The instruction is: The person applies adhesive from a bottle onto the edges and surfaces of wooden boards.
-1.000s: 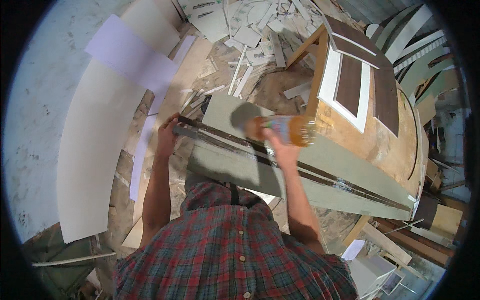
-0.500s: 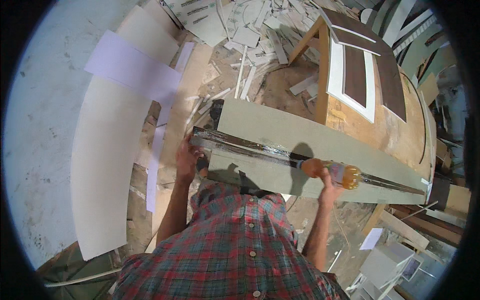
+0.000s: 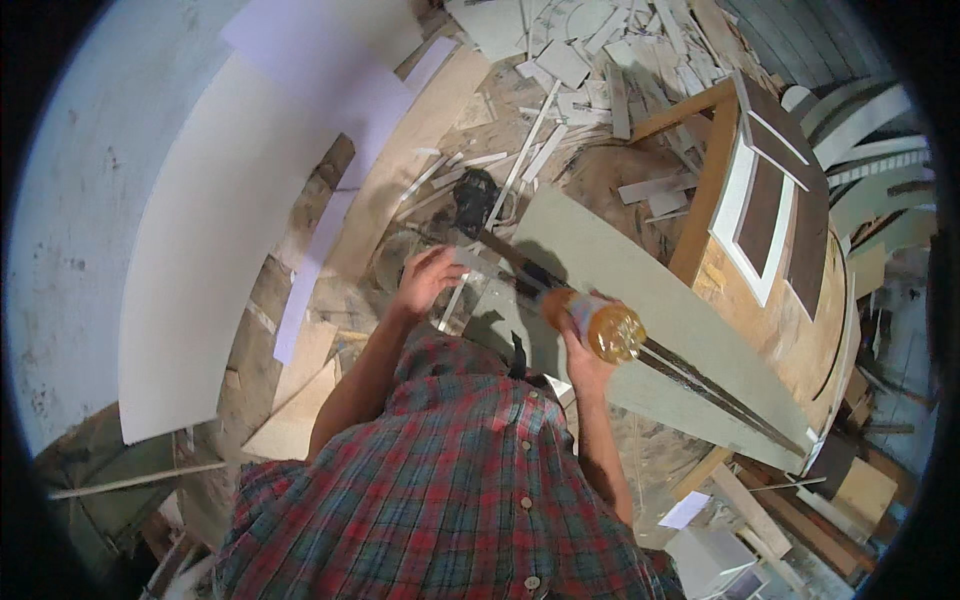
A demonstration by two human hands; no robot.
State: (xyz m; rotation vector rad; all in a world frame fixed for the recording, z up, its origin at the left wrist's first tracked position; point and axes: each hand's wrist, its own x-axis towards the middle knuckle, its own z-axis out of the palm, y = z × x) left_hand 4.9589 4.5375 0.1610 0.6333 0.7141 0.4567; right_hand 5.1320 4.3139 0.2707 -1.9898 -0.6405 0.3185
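My right hand (image 3: pixel 588 358) is wrapped round a clear plastic bottle (image 3: pixel 612 332) of amber liquid. The bottle is tilted, its neck towards the far left, over a long dark strip pair (image 3: pixel 690 375). These strips lie along a grey-green tapered board (image 3: pixel 605 250) and spread apart at their far left end. My left hand (image 3: pixel 430 282) is at that end, its bent fingers on the tip of the nearer strip, which shines pale; the exact grip is partly blurred. The bottle's mouth is hard to make out.
A black bundle (image 3: pixel 474 200) lies beyond the strip ends. White offcuts (image 3: pixel 565 62) litter the floor at the back. On the right stands a curved wooden form (image 3: pixel 745 325) with white and brown pieces. Long pale curved panels (image 3: pixel 225 215) and a lilac sheet (image 3: pixel 320 60) lie left.
My view has turned, so the board slants more steeply. The bottle has moved left along the strips towards my left hand. The strips' left ends now stand further apart.
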